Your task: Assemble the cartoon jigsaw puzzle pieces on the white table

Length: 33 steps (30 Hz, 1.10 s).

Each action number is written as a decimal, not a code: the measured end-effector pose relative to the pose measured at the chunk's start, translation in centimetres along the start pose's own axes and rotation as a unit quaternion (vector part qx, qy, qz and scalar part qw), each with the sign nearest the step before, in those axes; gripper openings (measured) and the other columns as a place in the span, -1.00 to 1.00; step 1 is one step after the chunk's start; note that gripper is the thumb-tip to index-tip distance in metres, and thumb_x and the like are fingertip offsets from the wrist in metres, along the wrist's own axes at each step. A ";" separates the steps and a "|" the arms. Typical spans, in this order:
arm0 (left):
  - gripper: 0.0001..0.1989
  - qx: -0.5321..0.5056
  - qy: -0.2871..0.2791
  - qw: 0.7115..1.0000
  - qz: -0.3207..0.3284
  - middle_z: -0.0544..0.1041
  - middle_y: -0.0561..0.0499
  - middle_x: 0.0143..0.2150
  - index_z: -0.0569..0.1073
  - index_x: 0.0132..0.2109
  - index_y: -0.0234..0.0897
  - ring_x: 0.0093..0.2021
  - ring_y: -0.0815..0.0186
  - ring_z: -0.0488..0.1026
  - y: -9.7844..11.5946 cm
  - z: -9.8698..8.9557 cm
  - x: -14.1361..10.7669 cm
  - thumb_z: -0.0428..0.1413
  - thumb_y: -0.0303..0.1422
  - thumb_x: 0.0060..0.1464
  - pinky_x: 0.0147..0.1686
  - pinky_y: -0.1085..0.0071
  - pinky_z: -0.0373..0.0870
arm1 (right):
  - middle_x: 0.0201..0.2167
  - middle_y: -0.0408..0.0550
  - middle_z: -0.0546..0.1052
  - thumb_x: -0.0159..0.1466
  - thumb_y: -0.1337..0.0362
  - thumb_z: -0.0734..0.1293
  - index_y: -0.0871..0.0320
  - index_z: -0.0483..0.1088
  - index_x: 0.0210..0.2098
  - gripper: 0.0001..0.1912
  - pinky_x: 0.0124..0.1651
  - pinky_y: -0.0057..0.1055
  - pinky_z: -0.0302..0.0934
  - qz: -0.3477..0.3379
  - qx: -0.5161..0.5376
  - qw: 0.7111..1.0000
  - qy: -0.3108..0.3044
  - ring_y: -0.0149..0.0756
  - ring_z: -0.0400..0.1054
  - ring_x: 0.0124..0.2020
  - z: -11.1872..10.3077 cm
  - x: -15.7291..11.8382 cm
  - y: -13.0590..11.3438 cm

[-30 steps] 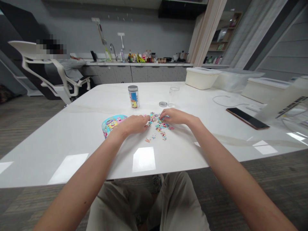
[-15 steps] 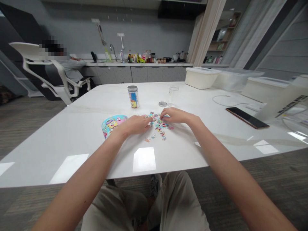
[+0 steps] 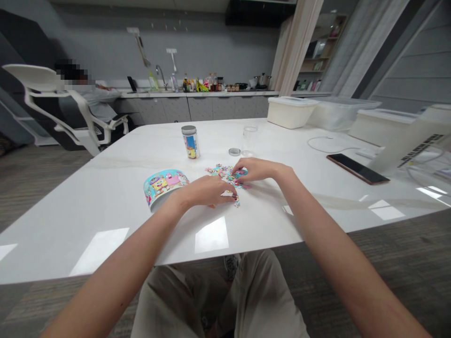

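Observation:
Small colourful jigsaw puzzle pieces (image 3: 222, 171) lie in a loose heap on the white table. My left hand (image 3: 208, 190) is at the near side of the heap, its thumb and forefinger closed around a puzzle piece (image 3: 237, 203) close to the table top. At the heap's right side, my right hand (image 3: 254, 169) has its fingers curved and apart, with the tips among the pieces. Left of my left hand, a curled sheet with a cartoon picture (image 3: 166, 182) stands arched on the table, partly hidden by my wrist.
Behind the heap stand a jar with a cartoon label (image 3: 190, 143), a clear open jar (image 3: 249, 142) and a metal lid (image 3: 234, 152). A phone (image 3: 357, 169), a cable and storage boxes (image 3: 291, 114) are at the right. A person sits in a white chair (image 3: 84, 110) at the back left.
My left hand has come nearer and to the right, over to the near puzzle pieces. My right hand stays at the heap. The view has shifted slightly.

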<state>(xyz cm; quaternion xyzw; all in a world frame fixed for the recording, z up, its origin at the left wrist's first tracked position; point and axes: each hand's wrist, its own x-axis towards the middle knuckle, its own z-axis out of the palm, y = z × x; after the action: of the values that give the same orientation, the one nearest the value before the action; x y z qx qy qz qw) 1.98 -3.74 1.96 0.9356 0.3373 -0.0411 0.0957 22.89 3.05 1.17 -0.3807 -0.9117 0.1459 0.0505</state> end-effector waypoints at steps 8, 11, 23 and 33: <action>-0.67 0.073 0.013 0.997 -0.024 0.57 0.00 -0.39 0.44 0.03 -0.10 -0.37 0.26 0.50 -0.8 -0.3 -0.6 -0.11 -0.18 0.28 -0.33 0.40 0.28 | -0.03 0.02 0.53 0.06 0.23 0.41 0.14 0.47 0.00 -0.52 -0.01 -0.33 0.24 0.051 -0.015 0.998 -0.027 -0.15 0.39 -0.05 -0.5 -0.6 0.0; -0.67 0.110 0.014 0.992 -0.059 0.59 -0.05 -0.26 0.46 0.03 -0.09 -0.28 0.23 0.50 -1.6 -0.5 -1.0 -0.09 -0.18 0.26 -0.29 0.37 0.29 | -0.03 0.02 0.53 0.09 0.25 0.40 0.13 0.48 -0.01 -0.56 -0.01 -0.33 0.24 0.060 -0.029 0.998 -0.021 -0.17 0.39 -0.05 -0.6 -0.6 0.0; -0.67 0.128 0.016 0.990 -0.055 0.59 -0.05 -0.22 0.43 0.06 -0.05 -0.25 0.23 0.51 -1.6 -0.2 -0.7 -0.13 -0.22 0.28 -0.28 0.38 0.30 | 0.01 0.05 0.52 0.15 0.43 0.31 0.14 0.47 0.02 -0.57 -0.01 -0.34 0.26 0.171 -0.089 0.981 -0.022 -0.16 0.40 -0.02 -1.6 -1.4 1.6; -0.62 0.148 0.010 0.983 -0.111 0.58 -0.12 -0.19 0.41 0.08 -0.12 -0.24 0.16 0.51 -2.5 -0.1 -1.0 -0.14 -0.15 0.26 -0.26 0.31 0.33 | 0.00 0.10 0.53 0.13 0.54 0.23 0.20 0.47 0.03 -0.51 -0.07 -0.36 0.30 0.248 -0.122 0.959 -0.067 -0.10 0.44 -0.02 -2.3 -2.0 1.2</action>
<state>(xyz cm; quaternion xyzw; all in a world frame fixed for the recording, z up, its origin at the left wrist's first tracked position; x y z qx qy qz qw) -0.37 -2.46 1.86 0.8964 0.4304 -0.0916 -0.0522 25.58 2.91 3.03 -0.5878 -0.8006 0.0664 -0.0958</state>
